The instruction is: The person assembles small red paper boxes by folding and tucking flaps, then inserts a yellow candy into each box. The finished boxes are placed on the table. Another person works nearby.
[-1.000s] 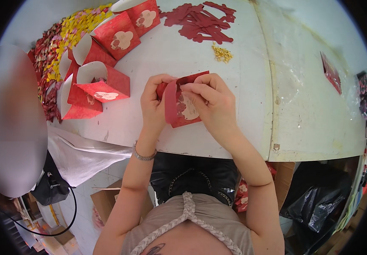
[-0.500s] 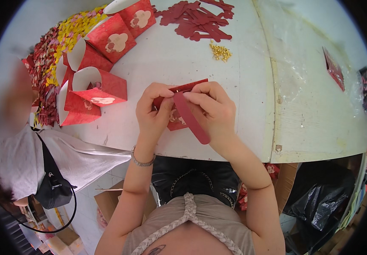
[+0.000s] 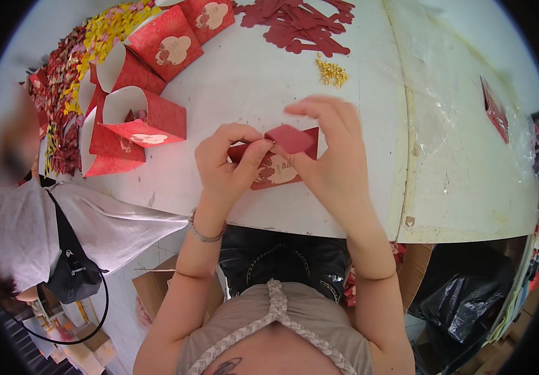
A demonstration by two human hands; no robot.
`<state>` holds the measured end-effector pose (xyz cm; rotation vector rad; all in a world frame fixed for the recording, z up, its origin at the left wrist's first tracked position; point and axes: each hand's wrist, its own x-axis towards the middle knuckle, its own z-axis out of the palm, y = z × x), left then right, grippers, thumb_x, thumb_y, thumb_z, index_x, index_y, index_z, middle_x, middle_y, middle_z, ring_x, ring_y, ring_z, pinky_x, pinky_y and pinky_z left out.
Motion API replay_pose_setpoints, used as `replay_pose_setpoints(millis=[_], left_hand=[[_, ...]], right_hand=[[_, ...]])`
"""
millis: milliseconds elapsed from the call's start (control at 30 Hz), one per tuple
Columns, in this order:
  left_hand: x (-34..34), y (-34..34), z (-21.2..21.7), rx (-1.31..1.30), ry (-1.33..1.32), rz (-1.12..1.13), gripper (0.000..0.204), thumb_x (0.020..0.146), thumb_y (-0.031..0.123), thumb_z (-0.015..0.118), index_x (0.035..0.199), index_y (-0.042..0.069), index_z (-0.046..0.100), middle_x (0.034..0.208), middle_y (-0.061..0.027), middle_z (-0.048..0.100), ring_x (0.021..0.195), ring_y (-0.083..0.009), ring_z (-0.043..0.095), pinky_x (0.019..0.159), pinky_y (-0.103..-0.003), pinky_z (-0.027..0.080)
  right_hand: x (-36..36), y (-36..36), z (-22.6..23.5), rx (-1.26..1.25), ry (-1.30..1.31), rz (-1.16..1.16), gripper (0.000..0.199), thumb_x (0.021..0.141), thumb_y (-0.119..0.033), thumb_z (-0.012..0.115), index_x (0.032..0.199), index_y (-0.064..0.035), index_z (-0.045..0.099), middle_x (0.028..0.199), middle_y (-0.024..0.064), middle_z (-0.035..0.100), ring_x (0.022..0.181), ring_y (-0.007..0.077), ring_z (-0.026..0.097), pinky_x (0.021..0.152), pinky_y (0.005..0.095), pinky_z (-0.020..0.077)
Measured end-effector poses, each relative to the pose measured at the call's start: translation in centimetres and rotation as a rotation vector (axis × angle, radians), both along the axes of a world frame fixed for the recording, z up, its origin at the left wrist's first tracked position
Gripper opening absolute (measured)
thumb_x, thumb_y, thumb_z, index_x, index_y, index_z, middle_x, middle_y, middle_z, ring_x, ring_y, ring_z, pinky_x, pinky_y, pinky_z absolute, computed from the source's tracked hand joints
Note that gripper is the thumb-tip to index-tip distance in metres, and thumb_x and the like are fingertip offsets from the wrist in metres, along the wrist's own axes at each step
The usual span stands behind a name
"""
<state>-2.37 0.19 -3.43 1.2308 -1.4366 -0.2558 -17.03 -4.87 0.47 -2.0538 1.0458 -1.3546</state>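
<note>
A red paper box (image 3: 280, 173) with a pale printed patch is in front of me at the table's near side, partly covered by my hands. My left hand (image 3: 229, 157) is closed, thumb and forefinger pinching the box's upper edge together with one end of a dark red paper strip (image 3: 293, 138). That strip now curves over the box top toward the right. My right hand (image 3: 338, 153) has its fingers raised and spread, slightly blurred; its thumb lies against or just below the strip. What sits under the left fingertips is hidden.
Several open red boxes (image 3: 172, 53) stand at the left, beside a heap of red and yellow wrapped pieces (image 3: 104, 34). Dark red strips (image 3: 297, 28) and small gold fasteners (image 3: 332, 73) lie at the back. A person in a pale top (image 3: 16, 219) is at the left.
The strip, which hung down toward me, has swung up and over the box. My right hand has let go of its pinch and spread its fingers. The left hand keeps its pinch.
</note>
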Motion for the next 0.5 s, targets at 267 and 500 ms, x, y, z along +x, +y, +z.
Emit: replay_pose_setpoints(millis=[267, 500], left_hand=[[0.8, -1.7, 5.7, 0.000, -0.566, -0.086, 0.021, 0.071, -0.001, 0.063, 0.089, 0.008, 0.063, 0.079, -0.0053, 0.062, 0.057, -0.0190, 0.060, 0.050, -0.028, 0.047], [2.6, -3.4, 8.4, 0.083, -0.873, -0.196, 0.031, 0.069, -0.006, 0.062, 0.096, 0.007, 0.067, 0.091, -0.0062, 0.062, 0.073, -0.0212, 0.060, 0.058, -0.028, 0.047]], right_hand=[[-0.8, -1.6, -1.7, -0.027, 0.007, 0.247, 0.014, 0.065, -0.007, 0.073, 0.071, -0.0065, 0.061, 0.067, 0.0029, 0.059, 0.068, 0.0213, 0.055, 0.074, 0.0330, 0.0411], [-0.9, -1.2, -1.8, -0.084, 0.042, 0.266, 0.014, 0.065, -0.010, 0.073, 0.070, -0.0071, 0.060, 0.067, 0.0031, 0.059, 0.069, 0.0211, 0.055, 0.074, 0.0338, 0.0412]])
